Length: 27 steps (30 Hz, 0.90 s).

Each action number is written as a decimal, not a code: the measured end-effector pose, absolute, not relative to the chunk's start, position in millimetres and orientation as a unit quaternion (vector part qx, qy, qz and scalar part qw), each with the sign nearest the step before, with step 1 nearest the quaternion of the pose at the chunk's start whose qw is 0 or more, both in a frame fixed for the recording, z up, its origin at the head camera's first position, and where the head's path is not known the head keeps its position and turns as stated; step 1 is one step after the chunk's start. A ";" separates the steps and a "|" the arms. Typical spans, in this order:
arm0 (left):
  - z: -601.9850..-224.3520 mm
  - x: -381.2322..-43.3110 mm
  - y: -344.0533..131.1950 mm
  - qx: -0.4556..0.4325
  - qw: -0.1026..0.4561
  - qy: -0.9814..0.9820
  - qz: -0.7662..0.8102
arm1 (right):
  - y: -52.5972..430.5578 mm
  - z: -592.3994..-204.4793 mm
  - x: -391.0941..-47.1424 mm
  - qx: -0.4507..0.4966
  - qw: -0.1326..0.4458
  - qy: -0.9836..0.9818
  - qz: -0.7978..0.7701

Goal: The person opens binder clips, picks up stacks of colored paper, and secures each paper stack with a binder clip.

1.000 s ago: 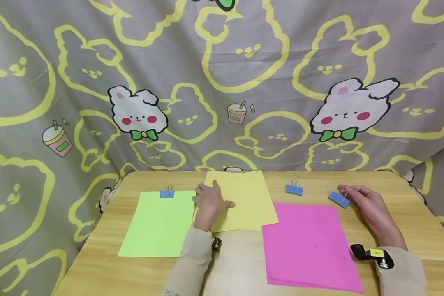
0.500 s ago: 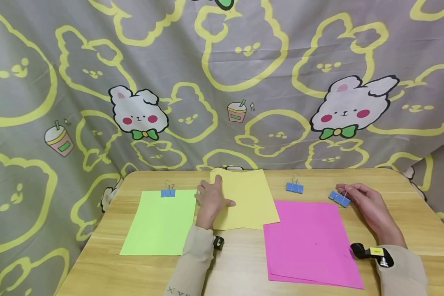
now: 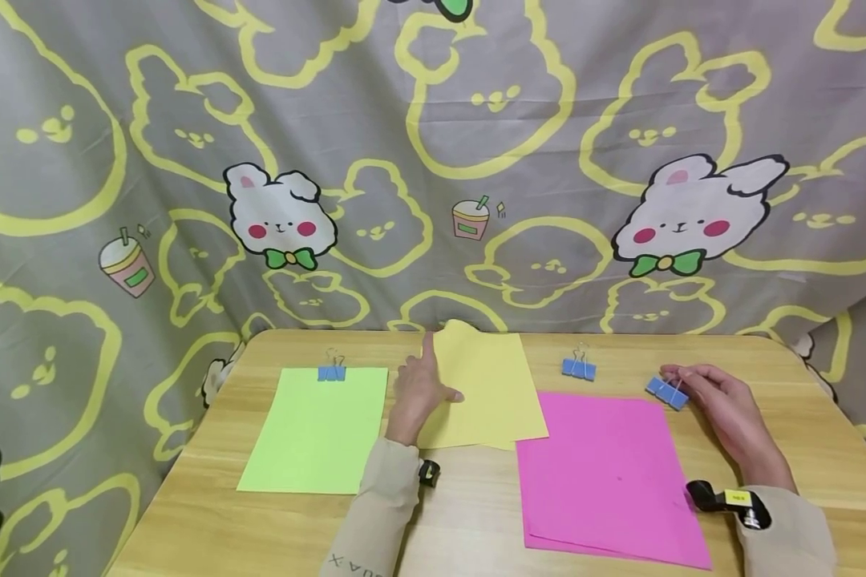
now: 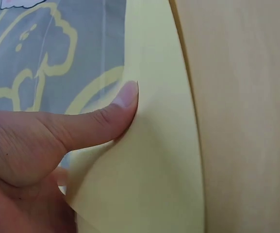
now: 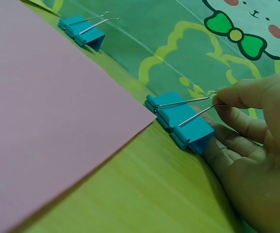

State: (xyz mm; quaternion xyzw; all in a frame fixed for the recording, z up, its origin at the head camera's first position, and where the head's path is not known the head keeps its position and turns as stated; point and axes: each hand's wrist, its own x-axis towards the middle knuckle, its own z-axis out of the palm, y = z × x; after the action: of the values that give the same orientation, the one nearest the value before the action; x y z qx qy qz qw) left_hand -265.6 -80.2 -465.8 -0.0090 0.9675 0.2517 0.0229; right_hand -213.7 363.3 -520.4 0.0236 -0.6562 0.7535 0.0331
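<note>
At the table's middle, my left hand holds the left edge of the yellow paper, which is at least two sheets. In the left wrist view the thumb lies over the paper, which bends up beside it; the other fingers are mostly hidden. On the right, my right hand pinches the wire handle of a blue binder clip between thumb and index finger. The right wrist view shows this clip close to a corner of the pink paper.
Green paper with a blue binder clip at its top edge lies on the left. Another blue binder clip stands behind the pink sheets. A patterned curtain hangs along the table's back edge.
The yellow paper's upper left part has bulged upward and its left edge has shifted right with my left hand. My right hand keeps its pinch on the binder clip.
</note>
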 end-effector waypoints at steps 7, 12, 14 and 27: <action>-472.4 -264.7 -84.9 0.000 0.012 0.948 0.318 | 361.8 -521.3 -213.1 0.029 0.026 -0.642 0.765; -477.5 -267.5 -90.2 -0.012 0.010 0.937 0.348 | 362.3 -522.9 -211.5 0.030 0.027 -0.635 0.772; -477.2 -268.5 -91.9 -0.014 0.002 0.937 0.348 | 362.6 -523.1 -211.2 0.029 0.028 -0.633 0.773; -470.9 -271.6 -98.9 -0.031 0.001 0.966 0.256 | 361.4 -518.9 -211.2 -0.002 0.027 -0.631 0.776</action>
State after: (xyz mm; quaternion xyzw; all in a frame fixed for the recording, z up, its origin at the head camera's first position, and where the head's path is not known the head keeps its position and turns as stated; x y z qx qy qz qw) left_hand -271.6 -98.9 -470.9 -0.0310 0.9661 0.2561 0.0008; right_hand -211.2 361.4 -518.9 -0.0022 -0.6305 0.7757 0.0269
